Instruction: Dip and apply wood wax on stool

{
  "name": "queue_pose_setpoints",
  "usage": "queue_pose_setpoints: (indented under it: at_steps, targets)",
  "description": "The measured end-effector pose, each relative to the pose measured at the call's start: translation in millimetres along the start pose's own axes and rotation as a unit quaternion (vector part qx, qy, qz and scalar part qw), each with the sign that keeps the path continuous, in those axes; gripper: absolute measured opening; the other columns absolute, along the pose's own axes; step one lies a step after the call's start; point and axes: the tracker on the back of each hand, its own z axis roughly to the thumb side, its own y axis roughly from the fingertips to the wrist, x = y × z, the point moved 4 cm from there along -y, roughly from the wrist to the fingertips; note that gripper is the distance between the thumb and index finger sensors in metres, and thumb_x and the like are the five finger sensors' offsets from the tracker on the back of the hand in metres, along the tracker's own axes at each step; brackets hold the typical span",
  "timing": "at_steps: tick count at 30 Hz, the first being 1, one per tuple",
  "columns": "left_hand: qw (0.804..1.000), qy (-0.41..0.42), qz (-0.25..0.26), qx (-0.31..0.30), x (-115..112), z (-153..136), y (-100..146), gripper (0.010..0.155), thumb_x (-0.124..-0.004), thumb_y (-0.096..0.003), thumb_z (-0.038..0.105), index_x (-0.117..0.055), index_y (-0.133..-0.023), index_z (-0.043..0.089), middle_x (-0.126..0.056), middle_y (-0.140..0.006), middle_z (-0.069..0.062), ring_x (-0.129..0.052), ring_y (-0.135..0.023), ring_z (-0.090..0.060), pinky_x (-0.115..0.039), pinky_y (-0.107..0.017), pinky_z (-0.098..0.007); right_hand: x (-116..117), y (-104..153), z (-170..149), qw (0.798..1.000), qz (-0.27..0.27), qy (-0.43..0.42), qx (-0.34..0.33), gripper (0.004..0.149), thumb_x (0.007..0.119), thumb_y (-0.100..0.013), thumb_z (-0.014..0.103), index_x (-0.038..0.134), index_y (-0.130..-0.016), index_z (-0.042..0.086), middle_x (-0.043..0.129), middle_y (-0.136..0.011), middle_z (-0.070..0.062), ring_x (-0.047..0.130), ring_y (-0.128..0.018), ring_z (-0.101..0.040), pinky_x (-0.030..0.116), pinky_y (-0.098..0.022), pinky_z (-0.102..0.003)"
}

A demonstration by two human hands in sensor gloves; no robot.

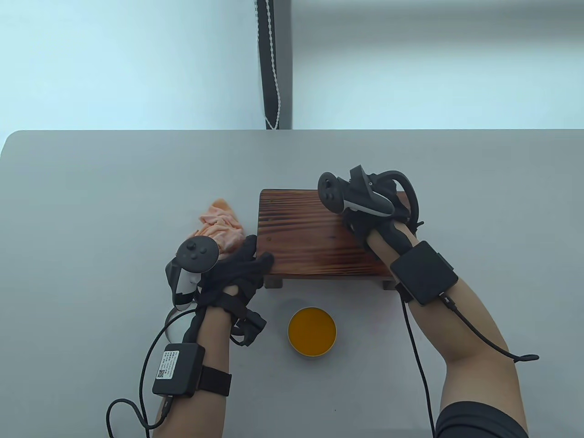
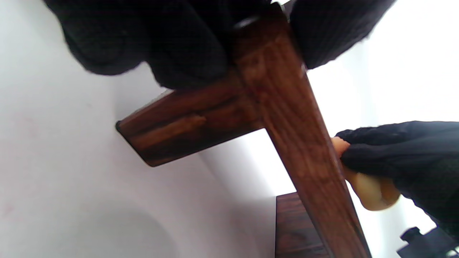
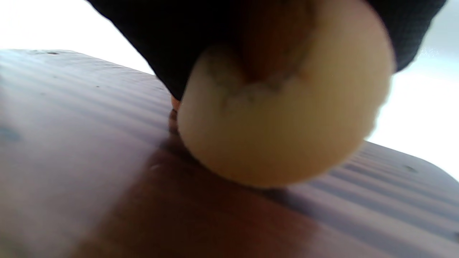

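1 dark wooden stool (image 1: 310, 232) stands at the centre of the grey desk (image 1: 91, 191), with an open tin of orange wax (image 1: 312, 331) just beside it at 6 o'clock and a crumpled peach cloth (image 1: 221, 224) at 9 o'clock. Left hand (image 1: 237, 273): fingers clamped on the stool's near-left corner. Right hand (image 1: 378, 219): fingers pinching a pale round sponge (image 3: 283, 122), which touches the stool top at its 3 o'clock side.

The grey tabletop (image 1: 91, 191) carries a dark wooden stool (image 1: 301, 237), a crumpled peach cloth (image 1: 221, 223), and an open wax tin (image 1: 312, 336).
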Motion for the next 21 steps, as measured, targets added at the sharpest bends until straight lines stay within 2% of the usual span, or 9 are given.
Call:
queue_pose_setpoints:
  at_steps: [2,4,8,10,12,16,19,21]
  targets:
    - [1.0,0.004,-0.002,-0.001,0,-1,-1,0.086,-0.082,-0.0569,0.046,-0.048,-0.119,-0.003,-0.082,-0.088,-0.031,-0.098,-0.059,-0.035,-0.087,-0.048,-0.062,3,-6,-9,0.999,-0.025,0.001,0.025,0.037,0.097,-0.047,0.019,0.097,-0.084,0.015,0.098,-0.074,-0.028,0.101,-0.056,-0.043,0.083,-0.049,-0.069]
    - [1.0,0.004,-0.002,-0.002,0,-2,-1,0.086,-0.082,-0.057,0.046,-0.048,-0.119,-0.004,-0.082,-0.088,-0.031,-0.098,-0.06,-0.035,-0.087,-0.048,-0.062,5,-8,-17,0.999,-0.025,0.01,0.041,0.038,0.096,-0.047,0.019,0.096,-0.084,0.014,0.097,-0.074,-0.028,0.101,-0.056,-0.043,0.083,-0.049,-0.069]
    - [1.0,0.008,0.0,-0.003,0,-2,-1,0.086,-0.083,-0.0568,0.046,-0.048,-0.118,-0.003,-0.082,-0.087,-0.031,-0.098,-0.06,-0.035,-0.087,-0.048,-0.062,2,8,-8,0.999,0.017,0.043,0.005,0.038,0.098,-0.046,0.018,0.097,-0.084,0.01,0.098,-0.073,-0.03,0.101,-0.055,-0.044,0.083,-0.049,-0.07]
    - [1.0,0.007,0.001,-0.004,0,-2,-1,0.086,-0.082,-0.0569,0.045,-0.048,-0.118,-0.004,-0.081,-0.088,-0.031,-0.098,-0.059,-0.035,-0.087,-0.048,-0.062,1,12,-4,0.999,0.03,0.021,-0.014,0.038,0.098,-0.046,0.019,0.097,-0.083,0.009,0.098,-0.073,-0.029,0.101,-0.055,-0.044,0.083,-0.049,-0.07]
    - [1.0,0.004,-0.001,-0.003,0,-2,-1,0.086,-0.082,-0.0571,0.045,-0.048,-0.118,-0.004,-0.081,-0.088,-0.031,-0.098,-0.059,-0.035,-0.087,-0.048,-0.062,2,7,-6,1.0,0.019,-0.003,-0.004,0.037,0.098,-0.046,0.018,0.098,-0.083,0.011,0.097,-0.073,-0.029,0.101,-0.056,-0.044,0.082,-0.05,-0.07]
    - [1.0,0.003,-0.001,-0.001,0,-3,-1,0.086,-0.082,-0.0569,0.046,-0.048,-0.118,-0.004,-0.082,-0.088,-0.031,-0.099,-0.06,-0.035,-0.087,-0.048,-0.062,5,-8,-22,0.999,-0.02,0.02,0.04,0.037,0.097,-0.047,0.019,0.096,-0.084,0.016,0.097,-0.075,-0.028,0.101,-0.057,-0.044,0.083,-0.049,-0.069]
    - [1.0,0.004,0.003,-0.003,0,-3,-1,0.086,-0.082,-0.057,0.046,-0.049,-0.118,-0.003,-0.082,-0.088,-0.03,-0.099,-0.06,-0.035,-0.087,-0.048,-0.062,6,-1,-22,0.999,0.006,0.027,0.034,0.038,0.098,-0.046,0.018,0.097,-0.083,0.013,0.097,-0.075,-0.029,0.101,-0.057,-0.045,0.082,-0.049,-0.071]
    - [1.0,0.007,0.002,-0.003,-1,-3,-1,0.086,-0.082,-0.057,0.046,-0.049,-0.118,-0.004,-0.082,-0.088,-0.03,-0.099,-0.06,-0.035,-0.087,-0.048,-0.062,3,8,-14,0.999,0.025,0.039,0.005,0.038,0.098,-0.046,0.018,0.097,-0.083,0.011,0.097,-0.073,-0.029,0.101,-0.056,-0.044,0.083,-0.049,-0.07]
